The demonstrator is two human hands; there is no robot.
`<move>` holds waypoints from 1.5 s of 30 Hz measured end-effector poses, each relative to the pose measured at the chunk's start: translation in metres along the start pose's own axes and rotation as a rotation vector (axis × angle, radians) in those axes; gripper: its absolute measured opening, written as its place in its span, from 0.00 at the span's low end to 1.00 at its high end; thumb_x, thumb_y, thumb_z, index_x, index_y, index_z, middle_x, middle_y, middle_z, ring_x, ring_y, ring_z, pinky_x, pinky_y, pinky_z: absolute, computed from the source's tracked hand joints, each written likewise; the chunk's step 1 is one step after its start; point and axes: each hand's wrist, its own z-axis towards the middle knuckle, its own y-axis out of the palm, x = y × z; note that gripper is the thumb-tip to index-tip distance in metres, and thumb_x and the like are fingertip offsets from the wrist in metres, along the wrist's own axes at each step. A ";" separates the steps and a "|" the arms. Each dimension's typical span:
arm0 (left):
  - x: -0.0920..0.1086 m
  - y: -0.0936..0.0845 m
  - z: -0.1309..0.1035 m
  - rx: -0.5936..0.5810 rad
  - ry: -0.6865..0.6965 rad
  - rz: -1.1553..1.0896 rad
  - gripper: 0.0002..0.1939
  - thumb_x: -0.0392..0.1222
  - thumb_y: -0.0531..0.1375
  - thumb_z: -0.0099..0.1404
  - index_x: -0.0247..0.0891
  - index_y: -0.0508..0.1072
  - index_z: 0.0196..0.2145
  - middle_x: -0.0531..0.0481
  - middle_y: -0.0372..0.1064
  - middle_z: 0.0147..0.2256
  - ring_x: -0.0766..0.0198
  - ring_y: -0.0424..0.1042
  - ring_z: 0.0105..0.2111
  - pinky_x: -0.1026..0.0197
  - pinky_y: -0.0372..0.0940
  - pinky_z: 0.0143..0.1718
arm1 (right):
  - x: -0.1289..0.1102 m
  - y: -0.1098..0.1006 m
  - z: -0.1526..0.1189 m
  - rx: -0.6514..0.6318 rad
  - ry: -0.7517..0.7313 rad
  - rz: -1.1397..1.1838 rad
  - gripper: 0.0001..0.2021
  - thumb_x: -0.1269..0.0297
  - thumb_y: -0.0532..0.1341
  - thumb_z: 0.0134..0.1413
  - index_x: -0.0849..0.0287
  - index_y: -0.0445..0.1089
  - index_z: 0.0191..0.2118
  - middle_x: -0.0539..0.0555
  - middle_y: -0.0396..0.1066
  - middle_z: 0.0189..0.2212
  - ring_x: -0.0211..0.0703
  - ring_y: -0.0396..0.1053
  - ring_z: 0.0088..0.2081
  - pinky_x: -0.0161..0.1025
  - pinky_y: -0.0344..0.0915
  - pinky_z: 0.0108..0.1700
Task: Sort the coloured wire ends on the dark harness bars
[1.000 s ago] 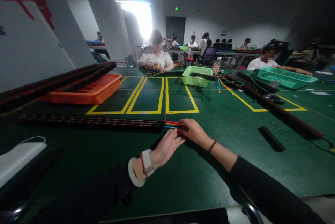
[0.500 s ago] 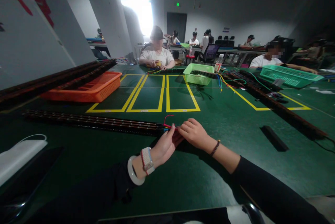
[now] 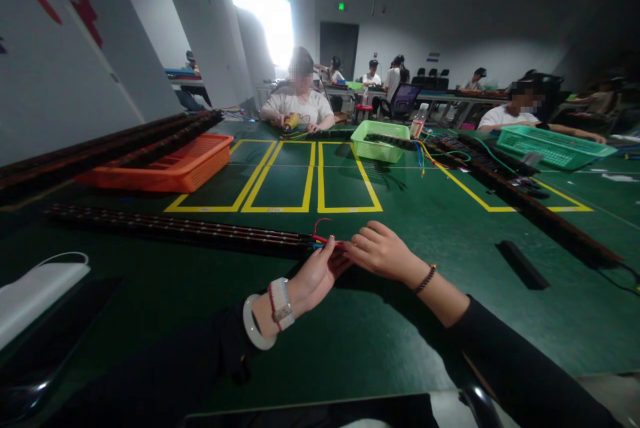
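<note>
A long dark strip point(image 3: 185, 229) with rows of pale dots lies on the green table, and colored wires come out of its right end. My left hand point(image 3: 316, 276) is closed on these wires, thumb on top, just beyond the strip's end. Between the hands a red wire point(image 3: 339, 244) shows, and a thin red strand curls up behind the left thumb. My right hand point(image 3: 383, 251) pinches the red wire close to the left fingertips; its fingertips are partly hidden. Blue and yellow wire bits show beside the left thumb.
An orange basket point(image 3: 205, 163) with long dark strips across it stands at the back left. Farther back are a light green basket point(image 3: 383, 154) and a bottle point(image 3: 419, 121). Right lie a dark block point(image 3: 523, 265) and more strips point(image 3: 560, 221). A co-worker point(image 3: 300, 108) sits opposite with a yellow tool.
My right hand has shifted slightly to the right along the red wire, its wrist moving outward. My left hand stays nearly in place. The co-worker opposite has moved the yellow tool.
</note>
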 end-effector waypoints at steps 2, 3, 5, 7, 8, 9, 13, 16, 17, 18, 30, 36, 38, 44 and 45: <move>0.000 0.000 0.000 -0.012 0.000 0.004 0.09 0.37 0.53 0.65 0.32 0.71 0.31 0.47 0.71 0.33 0.66 0.70 0.36 0.55 0.61 0.52 | 0.000 -0.001 0.000 -0.042 0.043 0.012 0.11 0.66 0.49 0.64 0.58 0.69 0.37 0.52 0.67 0.27 0.40 0.59 0.30 0.43 0.54 0.40; 0.000 -0.001 0.000 -0.013 -0.003 0.009 0.09 0.37 0.54 0.65 0.32 0.71 0.31 0.47 0.72 0.33 0.65 0.71 0.37 0.54 0.60 0.52 | 0.000 -0.001 0.001 -0.052 0.062 0.032 0.12 0.66 0.49 0.64 0.58 0.69 0.36 0.52 0.67 0.26 0.40 0.59 0.30 0.42 0.53 0.39; 0.000 0.000 0.000 -0.018 -0.010 0.023 0.08 0.38 0.54 0.65 0.32 0.71 0.31 0.45 0.72 0.35 0.63 0.71 0.40 0.54 0.60 0.53 | -0.001 0.002 0.001 -0.044 0.105 0.098 0.12 0.67 0.49 0.64 0.58 0.69 0.33 0.53 0.66 0.25 0.41 0.59 0.29 0.42 0.53 0.38; 0.000 0.000 0.000 -0.025 -0.003 0.040 0.07 0.38 0.54 0.65 0.32 0.70 0.32 0.43 0.72 0.38 0.61 0.70 0.43 0.53 0.60 0.53 | -0.003 0.006 0.002 -0.008 0.190 0.190 0.12 0.66 0.51 0.63 0.59 0.68 0.31 0.53 0.66 0.25 0.40 0.60 0.29 0.41 0.53 0.37; 0.000 0.000 0.000 -0.023 0.004 0.052 0.07 0.38 0.54 0.65 0.32 0.70 0.33 0.42 0.72 0.39 0.60 0.70 0.44 0.52 0.60 0.53 | -0.003 0.009 0.002 0.020 0.256 0.249 0.12 0.65 0.52 0.62 0.59 0.68 0.30 0.53 0.66 0.24 0.40 0.61 0.29 0.40 0.54 0.37; 0.000 0.000 0.000 -0.018 0.008 0.067 0.08 0.38 0.54 0.65 0.31 0.70 0.33 0.41 0.72 0.39 0.60 0.70 0.44 0.52 0.60 0.53 | -0.004 0.011 0.002 0.050 0.332 0.320 0.11 0.64 0.53 0.62 0.59 0.68 0.30 0.52 0.67 0.25 0.39 0.61 0.29 0.39 0.55 0.36; 0.000 -0.001 0.000 -0.024 -0.006 0.129 0.12 0.41 0.52 0.67 0.29 0.70 0.39 0.38 0.71 0.42 0.58 0.70 0.46 0.51 0.59 0.54 | -0.002 0.023 0.001 0.092 0.618 0.668 0.08 0.61 0.57 0.59 0.59 0.69 0.34 0.50 0.68 0.27 0.36 0.64 0.29 0.33 0.58 0.32; 0.000 -0.001 -0.001 -0.048 -0.006 0.123 0.13 0.42 0.51 0.67 0.29 0.69 0.41 0.37 0.70 0.44 0.57 0.69 0.47 0.50 0.58 0.55 | 0.001 0.031 -0.002 0.050 0.728 0.767 0.09 0.59 0.58 0.58 0.59 0.69 0.35 0.50 0.69 0.26 0.36 0.64 0.26 0.32 0.58 0.28; 0.000 0.000 -0.001 -0.043 -0.006 0.120 0.13 0.42 0.52 0.67 0.29 0.69 0.41 0.37 0.70 0.44 0.57 0.68 0.47 0.49 0.58 0.55 | 0.003 0.033 -0.002 0.037 0.744 0.753 0.10 0.58 0.57 0.58 0.59 0.70 0.34 0.50 0.69 0.26 0.36 0.64 0.26 0.32 0.58 0.28; 0.001 0.000 -0.001 -0.032 -0.010 0.120 0.13 0.42 0.52 0.66 0.29 0.69 0.40 0.37 0.70 0.43 0.57 0.69 0.47 0.49 0.58 0.55 | 0.004 0.036 -0.003 0.026 0.752 0.725 0.11 0.58 0.57 0.58 0.60 0.70 0.32 0.50 0.69 0.25 0.36 0.64 0.26 0.32 0.57 0.28; 0.004 0.006 -0.008 0.024 -0.038 0.162 0.13 0.43 0.52 0.66 0.28 0.69 0.35 0.37 0.71 0.36 0.56 0.71 0.41 0.49 0.61 0.51 | 0.011 0.054 0.002 0.011 0.788 0.555 0.14 0.55 0.56 0.59 0.59 0.68 0.28 0.50 0.71 0.25 0.38 0.65 0.28 0.34 0.53 0.29; 0.002 -0.003 -0.001 -0.007 -0.040 0.139 0.14 0.44 0.53 0.66 0.29 0.70 0.38 0.36 0.70 0.42 0.56 0.69 0.45 0.48 0.60 0.53 | 0.011 0.030 -0.007 0.015 0.683 0.387 0.21 0.50 0.53 0.60 0.59 0.65 0.23 0.49 0.65 0.19 0.36 0.59 0.23 0.36 0.49 0.30; 0.001 -0.003 -0.001 -0.028 -0.029 0.136 0.14 0.44 0.52 0.66 0.29 0.70 0.38 0.37 0.71 0.42 0.56 0.70 0.45 0.49 0.60 0.53 | 0.012 0.020 -0.010 0.028 0.553 0.356 0.22 0.49 0.52 0.60 0.60 0.64 0.22 0.50 0.63 0.19 0.37 0.58 0.24 0.36 0.49 0.32; 0.000 0.001 -0.003 -0.011 -0.021 0.168 0.12 0.42 0.51 0.67 0.31 0.70 0.35 0.40 0.72 0.39 0.60 0.70 0.44 0.51 0.60 0.53 | 0.006 0.010 -0.008 -0.025 0.214 0.306 0.19 0.53 0.53 0.60 0.59 0.65 0.23 0.50 0.63 0.20 0.38 0.57 0.26 0.38 0.49 0.34; 0.000 0.001 -0.003 -0.015 -0.019 0.156 0.12 0.42 0.51 0.67 0.31 0.70 0.35 0.41 0.72 0.39 0.60 0.70 0.44 0.51 0.59 0.53 | 0.005 0.011 -0.007 -0.032 0.207 0.309 0.18 0.55 0.53 0.61 0.59 0.66 0.24 0.50 0.63 0.20 0.38 0.57 0.26 0.38 0.49 0.34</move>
